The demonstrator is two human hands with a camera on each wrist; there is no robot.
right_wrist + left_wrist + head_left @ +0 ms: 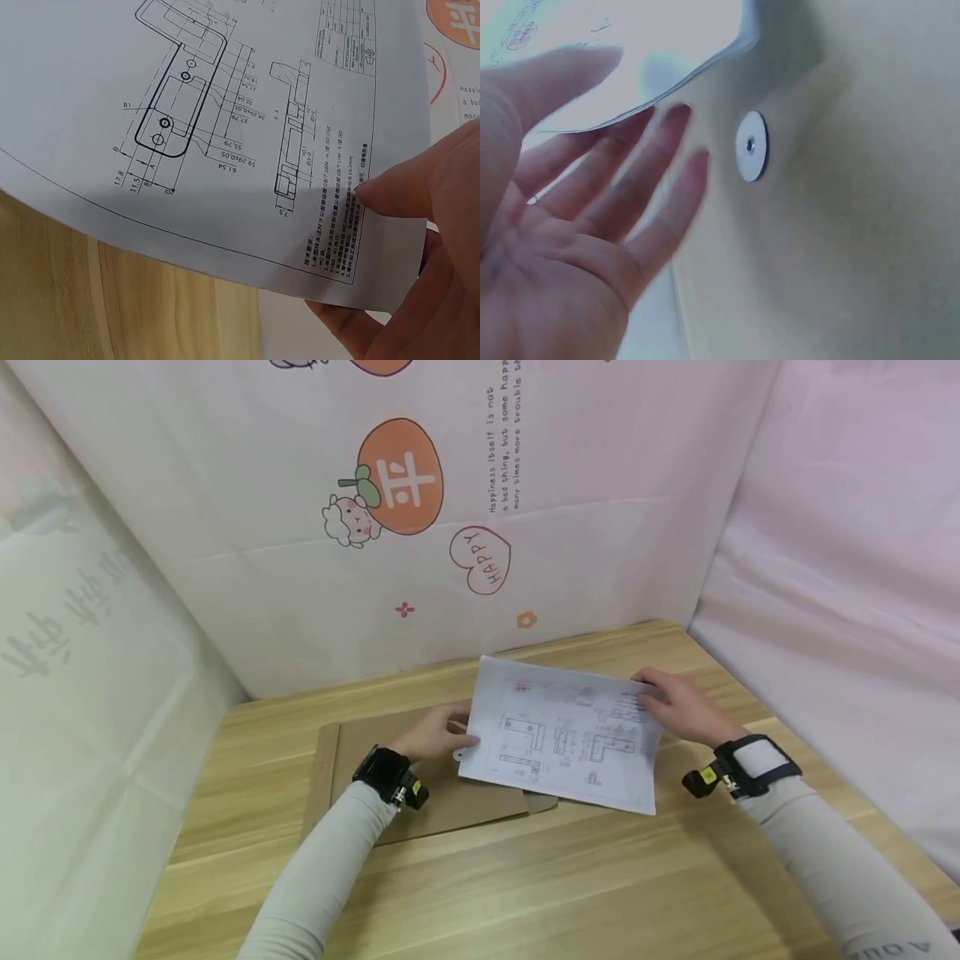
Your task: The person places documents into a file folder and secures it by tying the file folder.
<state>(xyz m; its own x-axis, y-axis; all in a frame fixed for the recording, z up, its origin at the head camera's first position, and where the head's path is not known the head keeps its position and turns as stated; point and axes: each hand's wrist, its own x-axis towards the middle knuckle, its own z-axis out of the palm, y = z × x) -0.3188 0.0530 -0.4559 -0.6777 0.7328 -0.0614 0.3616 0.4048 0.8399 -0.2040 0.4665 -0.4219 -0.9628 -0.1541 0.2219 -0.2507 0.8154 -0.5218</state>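
Observation:
White sheets of paper (558, 735) printed with technical drawings are held tilted above the table. My left hand (438, 732) holds their left edge, thumb on top and fingers underneath, as the left wrist view shows. At the opposite edge my right hand (686, 706) pinches the sheets, its thumb (397, 184) lying over printed text. Under the left hand and partly covered by the sheets lies a flat brown kraft paper envelope (420, 810). A white round button disc (751, 146) sits on the envelope, close to the left fingertips.
The wood-grain table (480, 893) carries the envelope. A printed cloth (300, 593) hangs behind the table's back edge, and more cloth (840, 677) hangs along the right side. Each wrist wears a strapped-on camera (390, 775).

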